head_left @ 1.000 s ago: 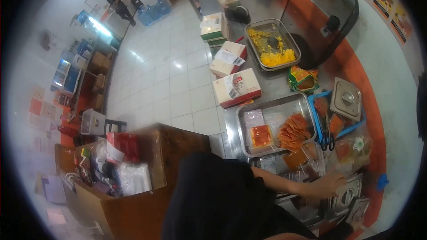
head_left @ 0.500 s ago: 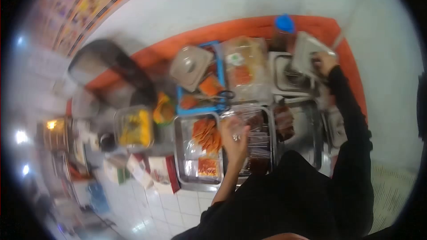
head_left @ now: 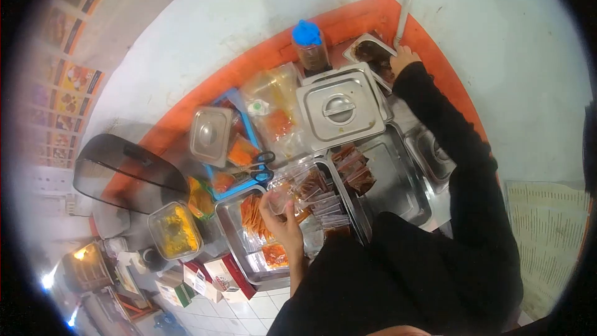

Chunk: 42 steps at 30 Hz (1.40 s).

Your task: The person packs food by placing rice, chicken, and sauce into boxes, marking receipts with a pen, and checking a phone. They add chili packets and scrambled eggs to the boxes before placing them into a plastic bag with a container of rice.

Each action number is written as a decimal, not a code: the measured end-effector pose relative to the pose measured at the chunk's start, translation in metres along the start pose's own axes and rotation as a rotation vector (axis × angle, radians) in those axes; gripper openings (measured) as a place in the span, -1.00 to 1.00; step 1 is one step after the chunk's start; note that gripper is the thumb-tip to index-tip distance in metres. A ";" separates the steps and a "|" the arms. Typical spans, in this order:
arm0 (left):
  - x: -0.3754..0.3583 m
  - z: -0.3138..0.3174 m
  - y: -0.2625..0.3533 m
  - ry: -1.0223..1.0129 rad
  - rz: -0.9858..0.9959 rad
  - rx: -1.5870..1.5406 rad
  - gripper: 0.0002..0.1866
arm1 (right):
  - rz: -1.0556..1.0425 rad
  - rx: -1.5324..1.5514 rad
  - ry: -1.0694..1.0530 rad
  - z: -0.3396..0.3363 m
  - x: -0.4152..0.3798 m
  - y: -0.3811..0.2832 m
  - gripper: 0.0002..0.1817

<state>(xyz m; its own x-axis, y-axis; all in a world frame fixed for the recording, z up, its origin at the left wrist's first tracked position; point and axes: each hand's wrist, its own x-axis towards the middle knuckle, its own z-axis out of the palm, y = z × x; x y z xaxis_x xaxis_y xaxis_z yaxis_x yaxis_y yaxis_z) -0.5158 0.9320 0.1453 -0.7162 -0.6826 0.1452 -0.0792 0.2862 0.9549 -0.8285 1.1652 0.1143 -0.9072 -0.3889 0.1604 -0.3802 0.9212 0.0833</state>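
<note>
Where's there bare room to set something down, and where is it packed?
Best: the bare floor of the steel tray, bordered by brown packets leftward and the large steel lid above. Crowded: the blue tray, with scissors and a smaller lid over it, and the packet-filled area around the left hand.

No wording can be read | pale sheet (head_left: 545,230) at right: rows of marks seen, too small to be deciphered | food posters (head_left: 79,79): lettering blurred | red-and-white carton (head_left: 225,275): print not made out
</note>
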 end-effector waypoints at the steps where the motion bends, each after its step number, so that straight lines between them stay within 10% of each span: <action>1: 0.000 0.001 -0.004 0.008 0.017 0.040 -0.61 | 0.024 -0.120 -0.024 0.013 0.005 0.012 -0.82; 4: 0.006 0.010 -0.010 -0.029 0.040 0.073 -0.61 | 0.297 0.241 0.063 0.061 0.028 0.023 -0.80; 7: 0.009 0.016 -0.008 -0.039 0.080 0.073 -0.62 | -0.015 -0.167 -0.404 -0.035 0.022 0.001 -0.81; 11: 0.009 0.014 -0.006 -0.027 0.084 0.098 -0.63 | -0.010 -0.196 -0.447 -0.067 0.015 -0.008 -0.79; 28: 0.005 0.017 -0.016 -0.024 -0.065 -0.014 -0.62 | 0.001 0.125 -0.141 0.024 0.046 -0.012 -0.84; 42: 0.010 0.024 -0.007 -0.008 -0.002 -0.009 -0.61 | 0.188 0.980 -0.241 0.054 0.037 0.055 -0.83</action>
<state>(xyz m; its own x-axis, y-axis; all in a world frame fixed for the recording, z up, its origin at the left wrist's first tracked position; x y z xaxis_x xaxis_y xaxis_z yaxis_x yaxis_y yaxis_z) -0.5391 0.9394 0.1335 -0.7218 -0.6777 0.1408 -0.0748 0.2785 0.9575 -0.8931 1.2019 0.0716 -0.9383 -0.3232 -0.1229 -0.1101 0.6162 -0.7799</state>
